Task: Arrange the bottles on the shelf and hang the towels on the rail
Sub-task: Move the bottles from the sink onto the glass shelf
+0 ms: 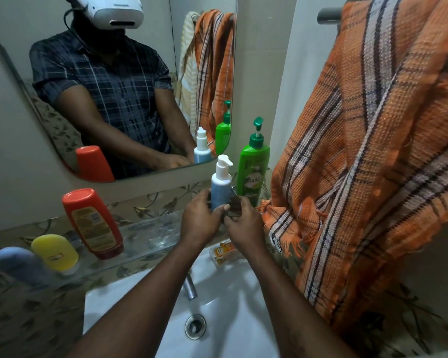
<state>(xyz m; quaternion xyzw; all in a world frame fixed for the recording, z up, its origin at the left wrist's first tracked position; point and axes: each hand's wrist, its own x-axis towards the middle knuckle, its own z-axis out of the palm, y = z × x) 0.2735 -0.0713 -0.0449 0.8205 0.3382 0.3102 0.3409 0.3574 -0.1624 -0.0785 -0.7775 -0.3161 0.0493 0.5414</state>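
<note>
A large orange woven towel with grey and dark stripes (373, 151) hangs over a dark metal rail (329, 15) on the right, and its fringed lower corner comes down near the bottles. A rounded wall mirror (49, 21) fills the upper left and reflects the person in a checked shirt. Below it is a white ceramic sink (230, 319), and both forearms reach over it. A clear glass shelf (145, 236) runs between the mirror and the sink. On its left part a red plastic bottle with a yellow label (92, 223) stands on its cap and leans a little to the left. At the right end of the shelf a tall green pump bottle (252, 166) stands upright, just beside the towel. Just to its left is a blue pump bottle with a white top (221, 184), also upright. The left hand (198, 220) grips its lower part with curled fingers and the thumb across the front. The right hand (243, 223) has its fingers curled at the right of the bottle's foot, but one cannot tell if it holds anything. A yellow bottle (55, 251) and a blurred grey-blue bottle (18, 264) are at the left end of the shelf. A small orange packet (223, 250) lies on the sink rim under the hands, near the metal tap (190, 285).
</note>
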